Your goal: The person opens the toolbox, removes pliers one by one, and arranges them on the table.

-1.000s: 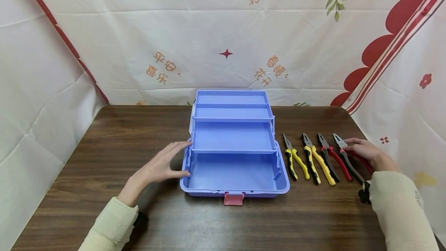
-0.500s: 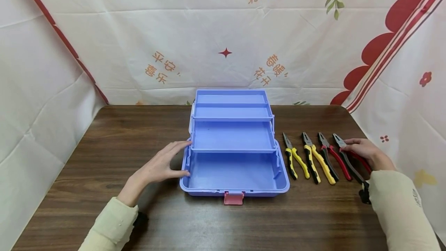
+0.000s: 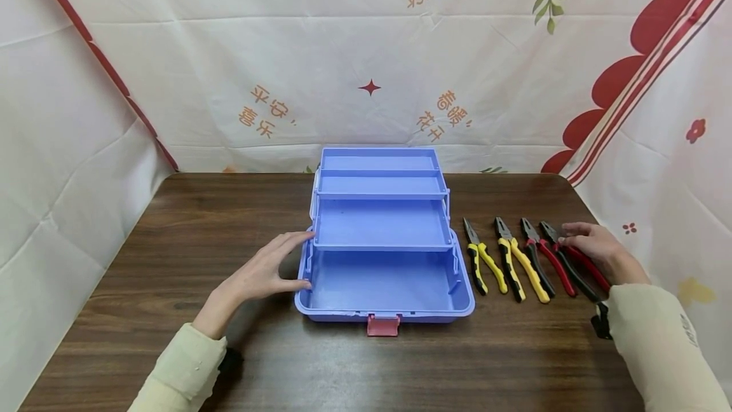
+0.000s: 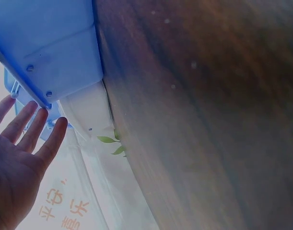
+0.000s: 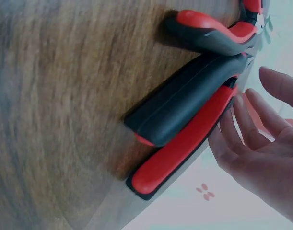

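Observation:
A blue toolbox (image 3: 337,317) with tiered trays and a pink latch (image 3: 382,325) stands unfolded on the table. At its left side my left hand (image 3: 260,270) has its fingers spread, fingertips at the tray edge and thumb at the base rim. The left wrist view shows that hand (image 4: 17,163) with straight fingers against the box. At the right end of the pliers row lie red-and-black pliers (image 3: 574,272). My right hand (image 3: 600,250) is beside their head, fingers loosely bent; in the right wrist view its thumb stands away from the pliers (image 5: 184,103).
Between the toolbox and my right hand lie yellow-and-black needle-nose pliers (image 3: 474,252), yellow-and-black combination pliers (image 3: 508,250) and another red-and-black pair (image 3: 534,241). The brown table (image 3: 343,374) ends at a printed white cloth (image 3: 200,81) behind and at both sides.
The rightmost pliers' head has shifted slightly left and turned darker as they settled on the table. My right fingers have come off them. My left hand is unchanged.

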Demonstrator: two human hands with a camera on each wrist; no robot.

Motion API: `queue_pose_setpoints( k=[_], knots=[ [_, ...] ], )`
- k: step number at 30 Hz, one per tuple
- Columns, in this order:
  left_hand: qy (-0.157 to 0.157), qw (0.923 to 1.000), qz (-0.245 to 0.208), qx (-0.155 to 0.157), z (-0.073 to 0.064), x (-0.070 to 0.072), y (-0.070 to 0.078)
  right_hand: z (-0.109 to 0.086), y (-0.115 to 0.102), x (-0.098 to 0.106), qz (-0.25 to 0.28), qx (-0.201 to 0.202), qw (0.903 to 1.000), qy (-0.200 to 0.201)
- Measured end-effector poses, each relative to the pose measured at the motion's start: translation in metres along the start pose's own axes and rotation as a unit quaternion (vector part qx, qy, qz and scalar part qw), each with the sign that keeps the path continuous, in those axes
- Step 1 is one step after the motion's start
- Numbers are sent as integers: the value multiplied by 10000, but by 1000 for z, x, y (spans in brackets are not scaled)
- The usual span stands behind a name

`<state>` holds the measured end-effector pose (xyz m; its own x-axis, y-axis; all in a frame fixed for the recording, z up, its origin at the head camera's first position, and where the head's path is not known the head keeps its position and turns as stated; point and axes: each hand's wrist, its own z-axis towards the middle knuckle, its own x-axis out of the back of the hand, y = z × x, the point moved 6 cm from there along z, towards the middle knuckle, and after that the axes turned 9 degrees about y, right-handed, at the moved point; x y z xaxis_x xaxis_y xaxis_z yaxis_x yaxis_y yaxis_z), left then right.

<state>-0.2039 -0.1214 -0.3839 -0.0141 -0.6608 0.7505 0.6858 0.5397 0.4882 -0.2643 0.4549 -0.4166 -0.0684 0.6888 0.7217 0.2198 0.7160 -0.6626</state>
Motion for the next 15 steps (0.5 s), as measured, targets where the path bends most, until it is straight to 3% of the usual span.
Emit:
queue_pose_setpoints(
  k=[4, 8, 12, 15],
  knots=[
    [-17, 10000, -21, 66, -1, 0, -1, 0, -10, 5, -172, 440, 9962, 729],
    [7, 10000, -54, 75, -2, 1, -2, -8, -35, 6, -338, 1114, 9828, 1433],
    [183, 9998, -17, 72, -3, 5, -2, -24, -69, 0, -321, 1893, 9599, 2045],
    [610, 9980, 187, 3, -2, 13, -4, -34, -92, -8, -283, 2428, 9382, 2449]
  ],
)
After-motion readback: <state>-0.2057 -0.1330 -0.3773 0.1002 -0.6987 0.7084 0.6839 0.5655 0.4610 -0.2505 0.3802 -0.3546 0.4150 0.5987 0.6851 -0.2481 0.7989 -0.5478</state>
